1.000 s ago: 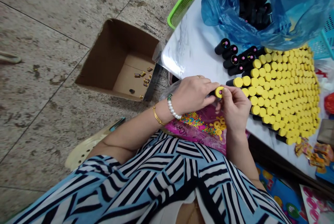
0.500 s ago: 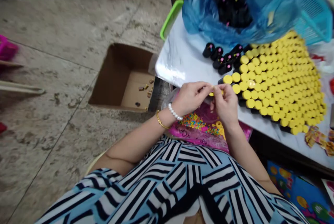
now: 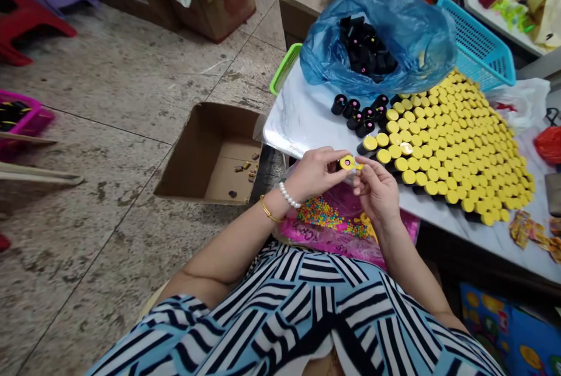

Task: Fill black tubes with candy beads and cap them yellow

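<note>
My left hand (image 3: 316,172) is closed around a small black tube with a yellow ring and pink centre at its end (image 3: 347,162). My right hand (image 3: 376,189) pinches at that yellow end from the right. Both hands hover just off the near left edge of the white table (image 3: 302,121). On the table lie several black tubes with yellow caps (image 3: 456,142) packed in rows, and a few uncapped black tubes (image 3: 357,114) beside them. A blue plastic bag (image 3: 407,42) behind holds more black tubes.
An open cardboard box (image 3: 210,154) with small scraps sits on the tiled floor at left. A pink packet of coloured beads (image 3: 337,221) lies on my lap. A turquoise basket (image 3: 480,48) and a green basket (image 3: 284,66) flank the bag. Small wrappers (image 3: 523,230) lie at the table's right.
The view has tilted up and pulled back, showing more floor and the whole bag. My hands stay together on the tube; its yellow end now faces the camera again.
</note>
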Demonstrator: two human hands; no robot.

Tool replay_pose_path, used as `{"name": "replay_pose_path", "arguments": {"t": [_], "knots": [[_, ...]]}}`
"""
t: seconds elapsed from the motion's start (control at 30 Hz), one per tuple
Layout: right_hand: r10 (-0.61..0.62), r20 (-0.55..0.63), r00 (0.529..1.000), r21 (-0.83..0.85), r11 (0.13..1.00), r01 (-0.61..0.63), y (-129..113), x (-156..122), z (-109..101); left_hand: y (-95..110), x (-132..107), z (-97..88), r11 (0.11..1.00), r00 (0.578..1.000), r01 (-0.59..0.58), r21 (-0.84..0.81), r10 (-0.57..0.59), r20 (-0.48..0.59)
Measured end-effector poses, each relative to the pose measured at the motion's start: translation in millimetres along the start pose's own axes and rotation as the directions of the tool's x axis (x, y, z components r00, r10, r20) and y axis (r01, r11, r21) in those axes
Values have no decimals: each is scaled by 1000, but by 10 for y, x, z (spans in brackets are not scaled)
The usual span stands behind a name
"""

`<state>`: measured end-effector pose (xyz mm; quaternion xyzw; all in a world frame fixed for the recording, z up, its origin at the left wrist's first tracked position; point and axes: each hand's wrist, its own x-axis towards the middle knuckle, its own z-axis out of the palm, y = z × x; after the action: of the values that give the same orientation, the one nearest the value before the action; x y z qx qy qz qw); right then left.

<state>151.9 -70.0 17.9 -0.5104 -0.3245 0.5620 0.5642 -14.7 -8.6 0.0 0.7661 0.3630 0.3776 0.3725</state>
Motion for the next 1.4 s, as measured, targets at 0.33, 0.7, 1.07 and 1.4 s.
{"name": "replay_pose_path", "arguments": {"t": [0.33, 0.7, 1.07, 1.4], "knots": [[352, 192, 916, -138, 934, -330, -302, 225, -6, -58, 14, -21, 980, 994, 89, -180, -75, 83], [-115, 62, 991, -708, 695, 125, -79, 245, 141, -15, 20, -21, 998, 996, 30, 56, -34, 82], [-586, 30, 810, -924, 292, 246, 49, 158, -122, -23, 403, -127, 975, 996, 26, 220, -8, -86], [-488, 275, 828, -877, 225, 424, 96, -570, -456, -587, 1313, -344, 875, 992, 106, 472, -62, -108]]}}
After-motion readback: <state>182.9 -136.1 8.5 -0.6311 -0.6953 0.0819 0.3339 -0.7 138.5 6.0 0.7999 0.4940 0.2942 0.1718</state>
